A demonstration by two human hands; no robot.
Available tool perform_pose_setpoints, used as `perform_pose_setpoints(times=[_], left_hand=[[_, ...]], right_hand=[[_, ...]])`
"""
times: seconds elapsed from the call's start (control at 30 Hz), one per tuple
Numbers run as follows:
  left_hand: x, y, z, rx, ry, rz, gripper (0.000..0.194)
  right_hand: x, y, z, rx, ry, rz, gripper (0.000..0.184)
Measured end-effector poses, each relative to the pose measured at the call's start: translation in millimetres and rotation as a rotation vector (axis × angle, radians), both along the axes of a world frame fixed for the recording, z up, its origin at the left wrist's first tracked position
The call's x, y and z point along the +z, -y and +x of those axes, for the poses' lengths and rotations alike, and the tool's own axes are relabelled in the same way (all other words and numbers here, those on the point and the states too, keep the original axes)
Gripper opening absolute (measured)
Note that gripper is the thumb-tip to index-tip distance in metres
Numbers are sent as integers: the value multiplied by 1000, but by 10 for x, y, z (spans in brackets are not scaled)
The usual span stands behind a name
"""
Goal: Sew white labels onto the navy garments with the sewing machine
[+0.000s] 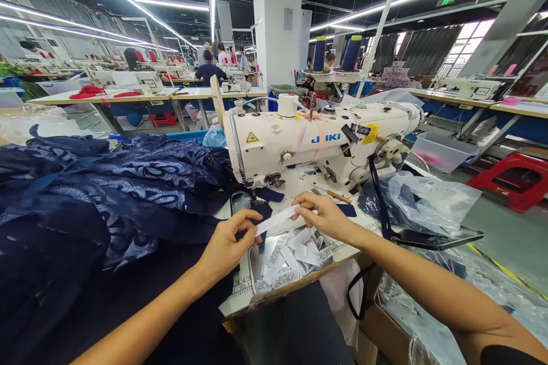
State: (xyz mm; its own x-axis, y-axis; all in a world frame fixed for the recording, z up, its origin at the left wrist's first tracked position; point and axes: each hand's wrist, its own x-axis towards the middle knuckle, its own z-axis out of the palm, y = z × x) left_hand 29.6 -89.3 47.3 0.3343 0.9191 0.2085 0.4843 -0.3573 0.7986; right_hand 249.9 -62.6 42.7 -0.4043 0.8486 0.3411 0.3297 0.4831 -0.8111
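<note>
Stretched between my two hands is a white label strip (pixel 276 220), one end in each. My left hand (pixel 229 242) pinches its left end between thumb and fingers. The fingertips of my right hand (pixel 321 214) close on the other end. Just below the strip, a metal tray (pixel 253 265) holds many loose white labels (pixel 295 256) with black lettering. Behind my hands stands a white sewing machine (pixel 274 137), its needle area beyond my left hand. Small dark blue fabric pieces (pixel 270 194) lie by the machine's foot.
Dark blue patterned fabric (pixel 128 194) is heaped on the left. A tool with a wooden handle (pixel 339 197) lies on the machine bed. Plastic bags (pixel 428 199) sit at the right, with a red stool (pixel 514 179) beyond. Thread cones (pixel 319 54) stand behind; people work farther back.
</note>
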Motion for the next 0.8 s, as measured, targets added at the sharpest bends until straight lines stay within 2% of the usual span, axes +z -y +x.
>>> perform_pose_setpoints(times=[0.17, 0.37, 0.47, 0.7, 0.8], left_hand=[[36, -32, -29, -46, -122, 132, 19], [74, -124, -99, -192, -212, 13, 34], [57, -142, -89, -221, -196, -18, 30], [37, -149, 13, -139, -69, -41, 20], [39, -155, 25, -106, -60, 65, 19]], right_hand=[[-9, -11, -4, 94, -222, -167, 15], [-28, 52, -29, 249, -145, -152, 20], [-58, 80, -94, 227, -93, -74, 20], [-118, 124, -262, 110, -108, 21, 13], [-110, 140, -309, 65, -31, 129, 11]])
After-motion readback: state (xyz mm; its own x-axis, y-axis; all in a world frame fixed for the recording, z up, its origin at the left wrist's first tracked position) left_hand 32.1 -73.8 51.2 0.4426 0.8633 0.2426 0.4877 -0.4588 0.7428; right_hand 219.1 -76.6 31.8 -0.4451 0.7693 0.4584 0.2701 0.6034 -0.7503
